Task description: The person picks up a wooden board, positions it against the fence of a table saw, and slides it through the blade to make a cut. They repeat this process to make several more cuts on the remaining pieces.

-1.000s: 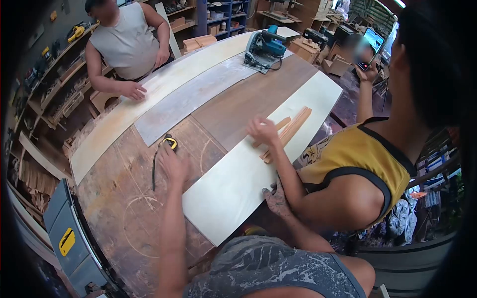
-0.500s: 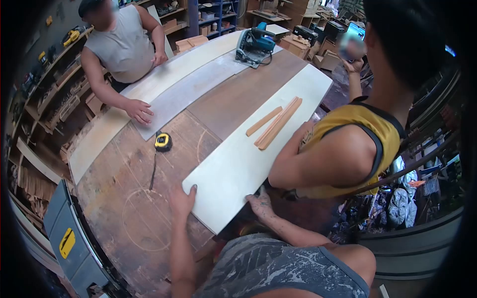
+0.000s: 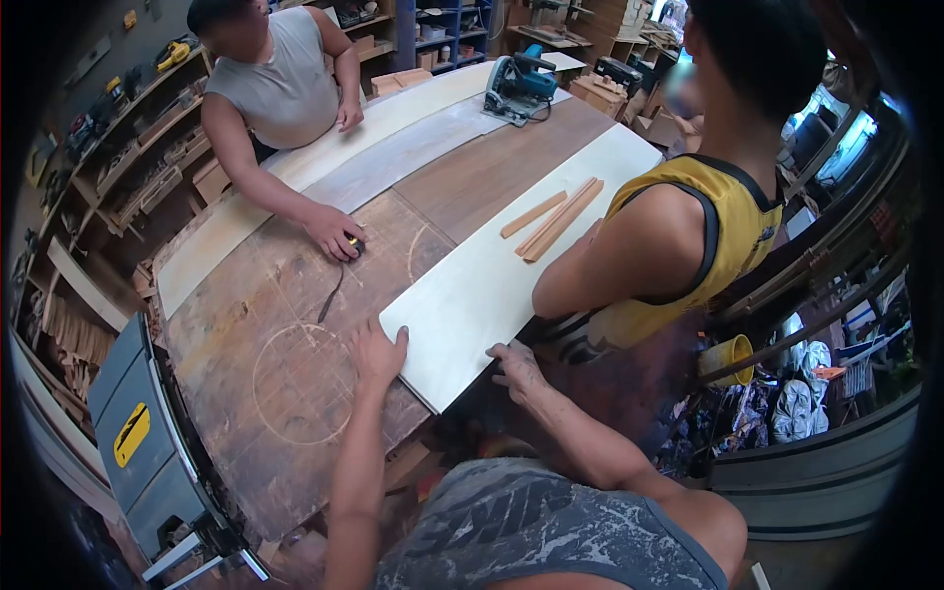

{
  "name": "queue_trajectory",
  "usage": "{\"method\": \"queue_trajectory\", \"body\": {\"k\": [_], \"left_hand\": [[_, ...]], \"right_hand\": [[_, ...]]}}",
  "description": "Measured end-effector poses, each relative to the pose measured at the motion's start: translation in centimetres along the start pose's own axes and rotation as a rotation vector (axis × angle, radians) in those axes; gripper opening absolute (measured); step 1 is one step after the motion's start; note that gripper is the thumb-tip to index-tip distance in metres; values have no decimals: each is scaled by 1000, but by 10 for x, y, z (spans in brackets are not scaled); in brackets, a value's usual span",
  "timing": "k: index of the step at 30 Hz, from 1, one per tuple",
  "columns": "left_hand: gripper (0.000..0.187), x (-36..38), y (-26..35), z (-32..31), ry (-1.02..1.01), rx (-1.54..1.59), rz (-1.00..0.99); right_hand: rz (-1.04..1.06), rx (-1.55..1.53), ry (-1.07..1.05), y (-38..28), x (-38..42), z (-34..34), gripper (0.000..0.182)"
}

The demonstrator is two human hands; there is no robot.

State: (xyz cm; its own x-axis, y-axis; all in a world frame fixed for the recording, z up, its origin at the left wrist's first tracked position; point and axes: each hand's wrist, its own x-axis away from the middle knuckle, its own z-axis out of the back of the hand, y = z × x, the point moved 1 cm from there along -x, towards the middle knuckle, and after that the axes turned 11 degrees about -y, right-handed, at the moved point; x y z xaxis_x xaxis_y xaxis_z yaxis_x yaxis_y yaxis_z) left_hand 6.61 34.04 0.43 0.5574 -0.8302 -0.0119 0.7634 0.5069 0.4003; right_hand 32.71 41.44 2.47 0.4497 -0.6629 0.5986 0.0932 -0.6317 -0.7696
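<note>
My left hand (image 3: pixel 377 355) lies flat against the near left edge of a long pale plywood board (image 3: pixel 482 285) on the worn wooden workbench (image 3: pixel 246 324). My right hand (image 3: pixel 515 367) grips the board's near right edge at the bench side. Three thin wooden strips (image 3: pixel 551 218) rest on the board farther away. A person in a yellow top (image 3: pixel 678 246) stands close at the board's right edge. Across the bench, another person's hand (image 3: pixel 337 239) covers a yellow tape measure, its tape trailing toward me.
A blue circular saw (image 3: pixel 519 87) sits at the far end of the bench beside long light and grey panels (image 3: pixel 393 157). A grey machine with a yellow label (image 3: pixel 138 423) stands at the near left. Shelves with tools line the left wall.
My left hand left the tape measure and came to the board's near edge. The person opposite reached over and put a hand on the tape measure. The person in yellow drew an arm back.
</note>
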Motion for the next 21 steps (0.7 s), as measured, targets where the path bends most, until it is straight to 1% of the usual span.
{"method": "queue_trajectory", "body": {"k": [2,5,8,11,14,17,18,20,21], "left_hand": [[68,-7,7,8,-58,2,55],[68,-16,9,10,-136,-53,69],[64,-28,1,10,-203,-95,46],[60,-32,21,47,-381,-55,165],[61,-47,7,41,-302,14,194],[62,-48,11,52,-281,-82,94],[63,-47,12,49,-235,-91,69],[64,-44,14,42,-145,-116,7],[63,-48,14,43,-227,-54,70]], "right_hand": [[-5,-68,7,0,-9,4,59],[-12,-131,15,-11,3,1,51],[-24,-169,-23,-15,7,2,45],[-51,-135,-65,-17,4,5,39],[-60,-92,-109,-15,6,14,35],[-91,-73,-145,-22,9,17,32],[-104,-79,-150,-25,9,19,32],[-107,-86,-178,-31,10,22,43],[-89,-89,-185,-39,18,15,48]]}}
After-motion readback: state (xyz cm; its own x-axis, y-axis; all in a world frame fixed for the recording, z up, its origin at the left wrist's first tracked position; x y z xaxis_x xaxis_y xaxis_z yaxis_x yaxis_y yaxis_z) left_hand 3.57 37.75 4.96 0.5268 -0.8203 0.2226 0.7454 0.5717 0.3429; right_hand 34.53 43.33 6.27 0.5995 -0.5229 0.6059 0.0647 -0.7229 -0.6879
